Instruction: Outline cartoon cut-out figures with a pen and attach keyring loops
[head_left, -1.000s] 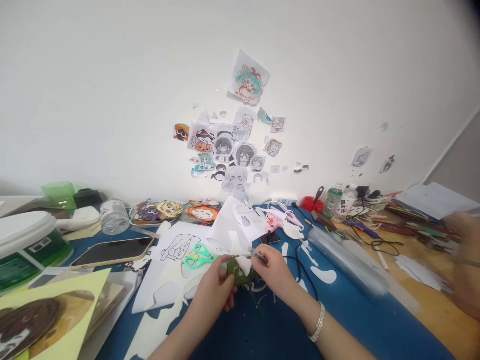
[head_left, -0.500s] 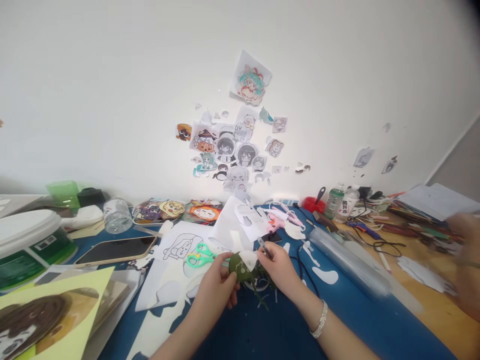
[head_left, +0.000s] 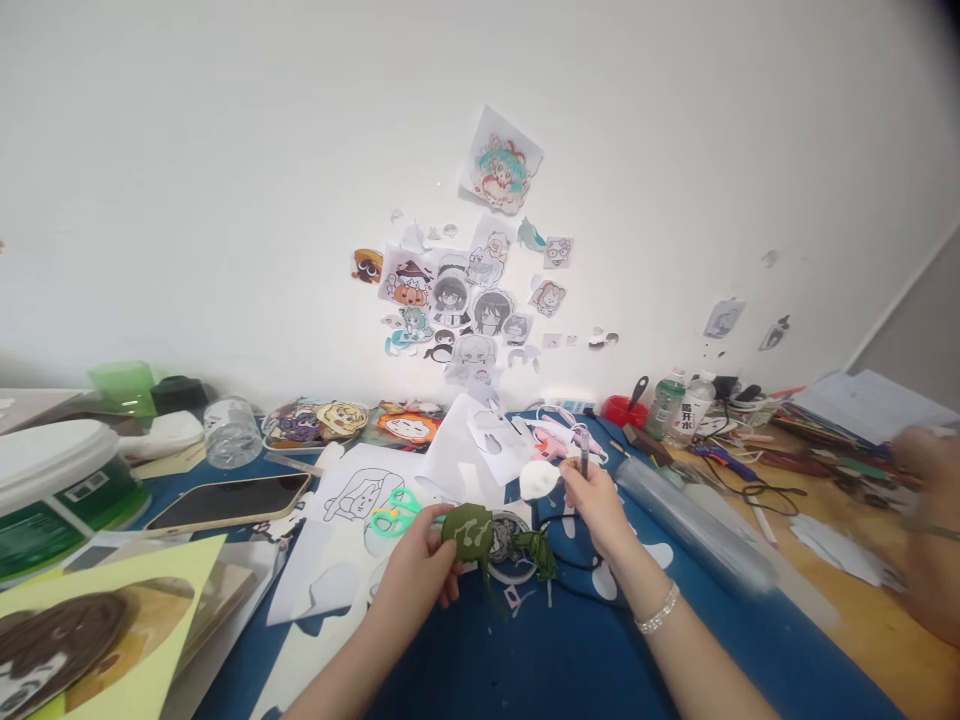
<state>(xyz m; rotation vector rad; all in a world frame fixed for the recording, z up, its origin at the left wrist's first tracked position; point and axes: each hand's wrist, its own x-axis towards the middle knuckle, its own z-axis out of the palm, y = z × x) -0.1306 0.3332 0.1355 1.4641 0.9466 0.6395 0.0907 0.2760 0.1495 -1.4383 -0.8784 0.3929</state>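
My left hand pinches a dark green sheet piece with pale curved lines on it, just above the blue mat. My right hand is closed around a slim dark pen-like tool, its tip pointing up. Those same fingers also pinch a rounded white cutout, held apart from the green piece. Between the hands sits a round white-rimmed thing, partly covered by crumpled green scraps. Behind my left hand lie green scissors.
A phone, a white-and-green tub and yellow sheets crowd the left. To the right are a clear plastic roll, bottles and a red bowl. Another person's blurred hand shows at the right edge.
My right hand has moved right and up, taking the white cutout off the green piece. My left hand has shifted slightly left with the green piece, uncovering the round thing and scraps.
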